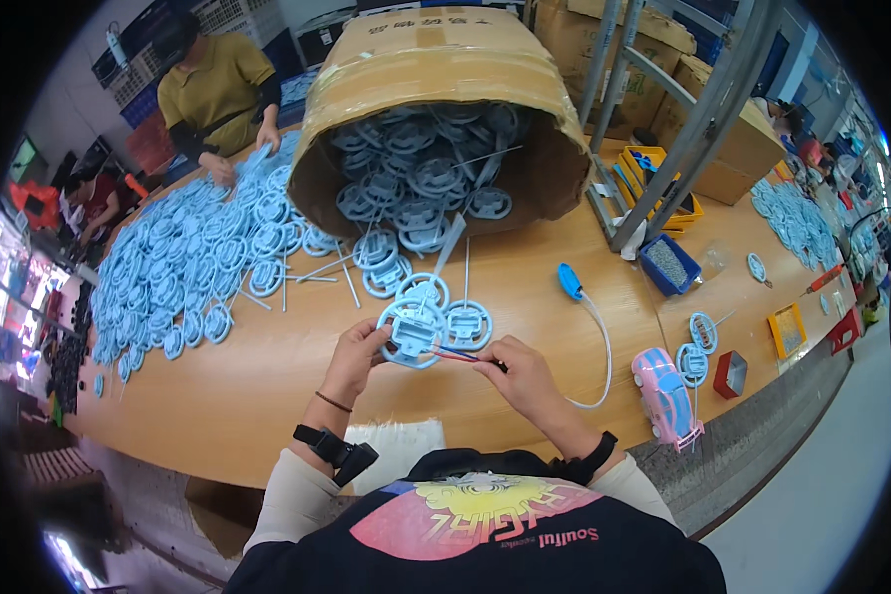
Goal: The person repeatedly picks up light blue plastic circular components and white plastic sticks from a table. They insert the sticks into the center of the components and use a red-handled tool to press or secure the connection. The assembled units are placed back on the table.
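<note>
My left hand (354, 358) pinches the left rim of a light-blue plastic toy steering wheel (413, 333) above the table. Thin red and dark wires (453, 353) reach from the wheel's middle to my right hand (518, 371), whose thumb and fingers are closed on their dark end. Exactly what that end is, I cannot make out. Another blue wheel (467, 325) lies just to the right of the held one, and further wheels lie behind it, towards the box.
An open cardboard box (445, 74) on its side spills blue wheels. A large pile of wheels (168, 267) covers the left, where a co-worker (218, 89) handles some. At right are a corded blue piece (570, 282), pink toy car (668, 396), blue bin (669, 263) and metal post (663, 188).
</note>
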The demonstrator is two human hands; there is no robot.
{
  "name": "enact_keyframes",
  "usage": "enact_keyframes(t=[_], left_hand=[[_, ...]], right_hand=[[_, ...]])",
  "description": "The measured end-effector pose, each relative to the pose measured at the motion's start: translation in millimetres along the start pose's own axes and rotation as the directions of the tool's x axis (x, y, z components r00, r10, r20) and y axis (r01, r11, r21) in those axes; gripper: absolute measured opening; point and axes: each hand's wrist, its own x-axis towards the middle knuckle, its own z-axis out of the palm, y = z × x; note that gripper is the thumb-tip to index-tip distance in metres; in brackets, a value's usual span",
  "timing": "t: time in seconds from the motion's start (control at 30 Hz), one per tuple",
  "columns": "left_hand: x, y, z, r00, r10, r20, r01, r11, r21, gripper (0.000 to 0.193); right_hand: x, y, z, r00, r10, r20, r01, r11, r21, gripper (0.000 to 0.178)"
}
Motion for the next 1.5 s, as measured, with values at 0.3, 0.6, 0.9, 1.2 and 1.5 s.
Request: enact_keyframes(t=[0.3, 0.6, 0.9, 1.2, 1.5], left_hand=[[-42, -6, 38, 0.985, 0.080, 0.150, -0.052, 0.982, -0.182, 0.030], [-47, -9, 50, 0.972, 0.049, 0.231, 0.003, 0.976, -0.220, 0.029], [-59, -17, 50, 0.936, -0.012, 0.352, 0.137, 0.932, -0.334, 0.038], [-44, -43, 35, 0.949, 0.029, 0.315, 0.112, 0.901, -0.419, 0.045], [-31, -56, 23, 0.968, -0.020, 0.249, 0.135, 0.879, -0.458, 0.038]], right_hand=[[-6, -15, -6, 0.997, -0.070, -0.009, 0.069, 0.990, -0.124, 0.012], [-16, -14, -19, 0.989, -0.136, -0.051, 0.131, 0.988, -0.085, 0.010], [-23, -5, 1, 0.993, -0.114, 0.017, 0.115, 0.993, -0.040, 0.012], [-19, 4, 21, 0.994, -0.055, 0.094, 0.056, 0.998, -0.011, 0.011], [-10, 11, 34, 0.993, 0.011, 0.116, -0.010, 1.000, -0.007, 0.013]])
